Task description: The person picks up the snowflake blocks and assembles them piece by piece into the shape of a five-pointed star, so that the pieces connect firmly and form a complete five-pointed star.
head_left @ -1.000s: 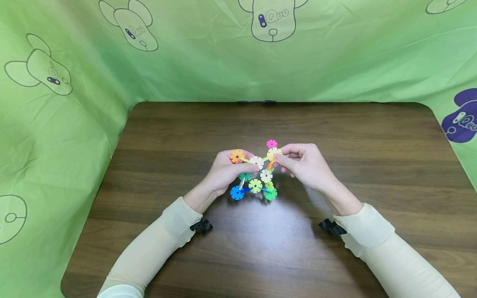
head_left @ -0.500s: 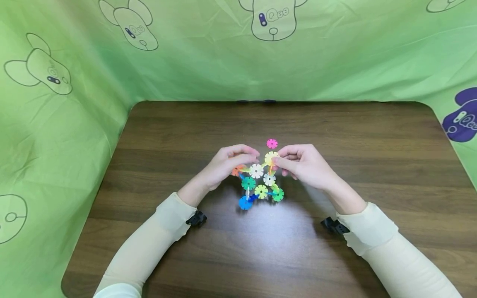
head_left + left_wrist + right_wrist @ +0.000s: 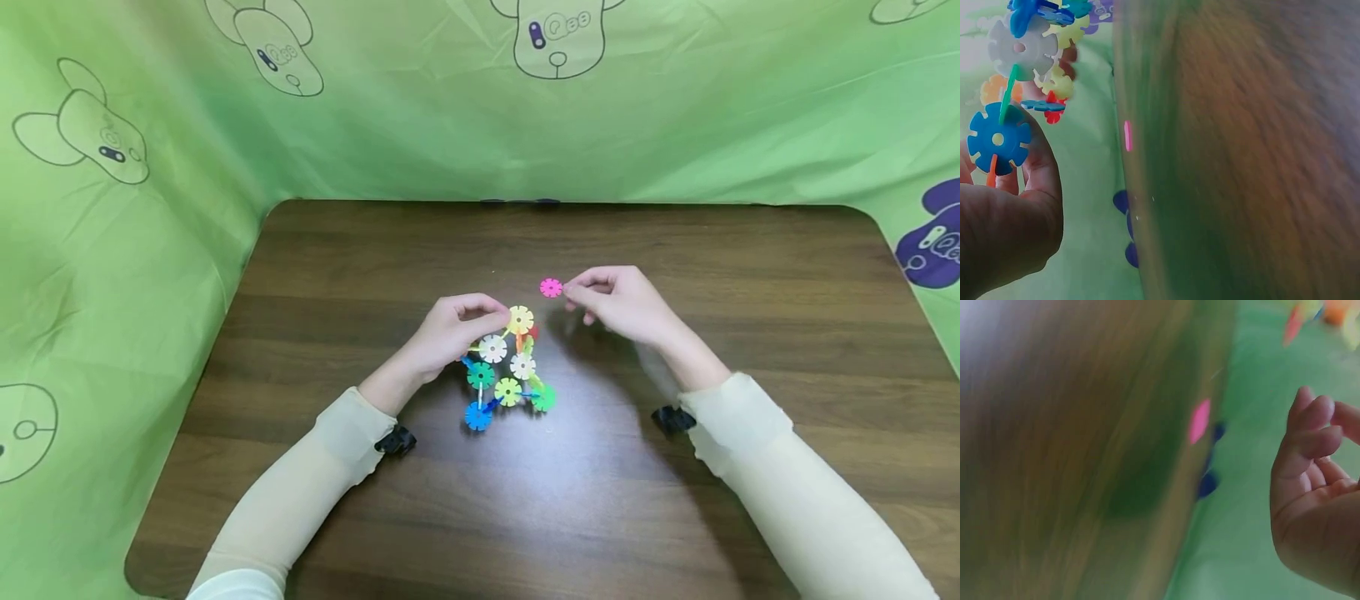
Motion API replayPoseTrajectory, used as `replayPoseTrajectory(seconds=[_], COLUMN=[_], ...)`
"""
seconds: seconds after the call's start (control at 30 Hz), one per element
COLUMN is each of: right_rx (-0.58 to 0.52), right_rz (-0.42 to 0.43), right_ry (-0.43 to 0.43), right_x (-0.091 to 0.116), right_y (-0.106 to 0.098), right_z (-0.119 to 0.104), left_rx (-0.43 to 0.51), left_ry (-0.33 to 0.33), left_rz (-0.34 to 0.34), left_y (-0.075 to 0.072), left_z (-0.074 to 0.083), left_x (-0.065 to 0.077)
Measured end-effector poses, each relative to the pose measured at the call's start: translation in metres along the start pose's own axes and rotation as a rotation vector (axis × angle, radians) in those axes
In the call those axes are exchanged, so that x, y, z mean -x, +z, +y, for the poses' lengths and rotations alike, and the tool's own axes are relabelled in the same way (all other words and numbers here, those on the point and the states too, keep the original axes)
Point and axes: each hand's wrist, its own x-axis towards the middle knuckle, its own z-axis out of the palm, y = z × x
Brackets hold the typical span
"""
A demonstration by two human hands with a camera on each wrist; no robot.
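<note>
A joined structure of colourful notched plastic discs, the snowflake kind (image 3: pixel 493 348), is held up over the table. My left hand (image 3: pixel 453 333) pinches it near the yellow disc (image 3: pixel 521 320) at its top. In the left wrist view, a blue disc (image 3: pixel 999 139) and a white disc (image 3: pixel 1021 47) of the structure show close to the fingers. One loose pink disc (image 3: pixel 551 287) lies flat on the wood, apart from the structure. Just right of it hovers my right hand (image 3: pixel 622 302), fingers loosely bent. The right wrist view shows nothing between those fingers, and the pink disc (image 3: pixel 1199 421) lies beyond them.
The brown wooden table (image 3: pixel 600 500) spreads under both arms. Green printed cloth (image 3: pixel 420 108) hangs behind its far edge and along the sides. Each wrist carries a small black camera mount, such as the one on the left wrist (image 3: pixel 396 441).
My left hand let go of the structure, then took hold near its yellow disc and drew it slightly left. My right hand released that disc and moved up beside the pink one.
</note>
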Motion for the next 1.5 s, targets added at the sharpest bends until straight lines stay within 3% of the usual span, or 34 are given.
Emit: replayPoseTrajectory(seconds=[0.23, 0.33, 0.47, 0.8, 1.17, 1.5], right_rx=[0.369, 0.446, 0.469, 0.281, -0.056, -0.26], right_rz=[0.071, 0.085, 0.084, 0.009, 0.028, 0.026], right_ry=[0.014, 0.005, 0.007, -0.003, -0.016, -0.035], right_x=[-0.04, -0.046, -0.047, -0.038, 0.016, 0.048], right_y=[-0.005, -0.004, -0.004, -0.007, 0.0, 0.02], right_z=[0.027, 0.03, 0.029, 0.032, 0.01, -0.02], left_rx=[0.015, 0.02, 0.022, 0.045, 0.09, 0.15], left_ry=[-0.006, 0.001, 0.007, 0.01, 0.042, 0.098], left_rz=[0.026, 0.026, 0.028, 0.038, 0.104, 0.217], left_y=[-0.005, -0.005, -0.004, -0.001, 0.003, 0.016], left_z=[-0.003, -0.002, -0.001, 0.001, 0.007, 0.01], left_x=[0.002, 0.001, 0.0, -0.004, -0.006, -0.01])
